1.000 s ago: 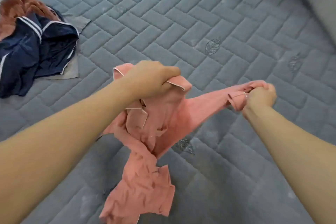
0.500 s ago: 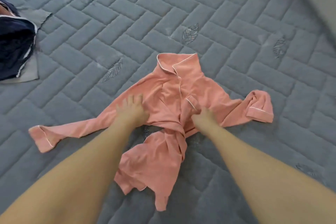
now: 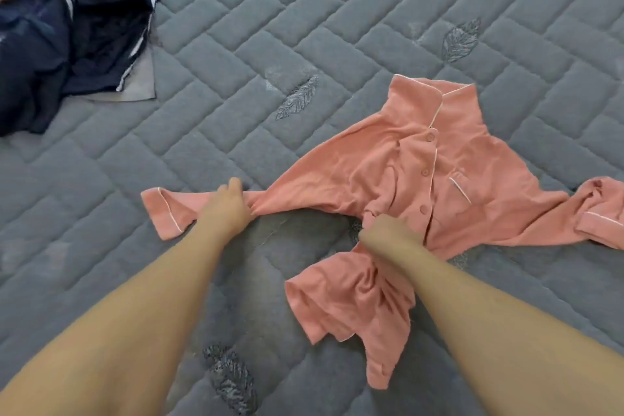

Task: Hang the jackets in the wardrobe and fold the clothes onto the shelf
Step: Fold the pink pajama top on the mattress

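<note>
In the right half of the frame, on the grey quilted mattress (image 3: 337,27), a salmon-pink pyjama shirt (image 3: 398,159) lies face up, collar toward the top, buttons and a piped chest pocket showing. One sleeve runs out toward the centre left and the other bunches at the right edge; the lower hem is crumpled near the bottom centre. The left hand (image 3: 228,209) rests on the outstretched sleeve near the cuff, fingers laid fairly flat and pressing the cloth down. The right hand (image 3: 388,233) is curled into the gathered fabric at the shirt's lower front, apparently gripping a fold. In the upper left corner lies a heap of navy clothing with white stripes (image 3: 60,37) on a grey cloth, well apart from the shirt. The shirt looks light, soft and limp, so it will sag and wrinkle wherever it is unsupported; it should slide easily over the mattress. Spreading it flat probably calls for taking the hem corners or side seams and pulling outward, then folding the sleeves in by their cuffs.
</note>
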